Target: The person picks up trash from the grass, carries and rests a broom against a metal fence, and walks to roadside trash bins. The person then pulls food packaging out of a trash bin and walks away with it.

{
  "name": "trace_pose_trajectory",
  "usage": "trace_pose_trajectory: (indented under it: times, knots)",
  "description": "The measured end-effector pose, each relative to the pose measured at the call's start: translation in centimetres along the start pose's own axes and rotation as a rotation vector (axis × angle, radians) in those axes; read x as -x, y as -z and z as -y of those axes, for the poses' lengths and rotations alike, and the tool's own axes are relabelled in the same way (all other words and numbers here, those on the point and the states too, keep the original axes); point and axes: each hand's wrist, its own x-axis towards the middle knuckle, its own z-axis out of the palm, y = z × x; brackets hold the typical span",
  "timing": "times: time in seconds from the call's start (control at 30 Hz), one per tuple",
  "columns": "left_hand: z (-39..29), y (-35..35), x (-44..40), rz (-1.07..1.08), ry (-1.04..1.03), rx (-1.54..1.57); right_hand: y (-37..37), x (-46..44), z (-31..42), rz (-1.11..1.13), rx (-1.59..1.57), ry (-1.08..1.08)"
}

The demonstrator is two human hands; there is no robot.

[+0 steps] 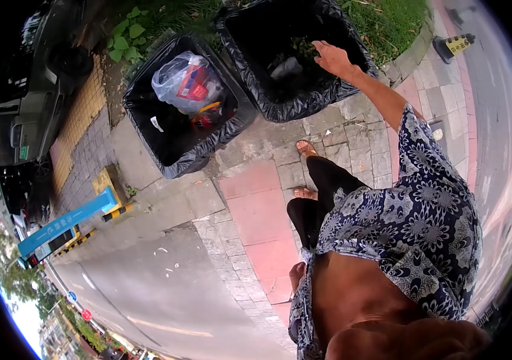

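My right hand (331,58) is stretched over the large bin (292,108) lined with a black bag. Its fingers are apart and nothing shows in them. Inside that bin lie a pale crumpled bag (286,68) and some dark litter. My left hand (296,275) hangs low beside the patterned shirt; its fingers are too small and partly hidden to make out. A second black-lined bin (181,165) stands to the left, holding a clear plastic bag (178,81) with red packaging (194,84) and a black, red and orange wrapper (209,115).
Parked vehicles (33,114) stand at the left, near a blue barrier arm (66,222). Paving (256,207) runs beneath my sandalled feet. Grass (394,27) borders the bins, and a black-and-yellow cone (453,46) stands by the road at the upper right.
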Motion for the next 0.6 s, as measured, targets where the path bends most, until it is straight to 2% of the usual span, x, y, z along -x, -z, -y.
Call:
trace_pose_trajectory:
  times: [0.03,0.07,0.1,0.13,0.17,0.2,0.27,0.3,0.33,0.43,0.5,0.53,0.6]
  knots:
    - [0.1,-1.2,0.6,-0.05,0.195,0.296,-0.2,0.0,0.9,-0.026,-0.084,-0.116]
    - [0.0,-1.0,3.0,-0.099,0.414,0.566,-0.1,0.0,1.3,0.017,-0.226,-0.062]
    - [0.1,-0.3,3.1,-0.108,0.421,0.625,-0.1,0.3,1.9,0.038,-0.266,-0.028]
    - [-2.5,0.5,3.7,-0.117,0.428,0.683,0.8,0.5,3.3,0.06,-0.308,0.006]
    - [-3.4,1.5,2.4,0.035,0.397,0.811,1.6,-1.0,4.5,0.069,-0.308,0.01]
    - [-3.7,1.9,2.5,0.009,0.197,0.562,2.3,-1.8,6.5,0.089,-0.314,0.014]
    - [-7.3,2.8,1.0,-0.087,0.259,0.422,2.4,-2.7,10.1,0.163,-0.399,-0.015]
    - [-7.2,3.7,-0.4,-0.124,0.252,0.445,3.0,-3.2,12.3,0.189,-0.409,0.012]
    - [-5.6,3.8,-0.2,-0.173,0.15,0.409,3.5,-0.3,14.4,0.221,-0.421,0.032]
    - [-9.9,6.7,-2.2,-0.311,0.063,0.502,3.4,0.7,19.5,0.255,-0.412,0.134]
    - [-10.7,8.1,-3.5,-0.326,0.037,0.575,4.2,3.1,22.8,0.394,-0.469,0.154]
    - [-10.4,8.4,-3.7,-0.334,0.032,0.61,3.9,4.8,23.9,0.455,-0.448,0.195]
    - [-5.7,7.5,-3.0,-0.318,0.058,0.626,3.4,11.8,25.1,0.639,-0.356,0.236]
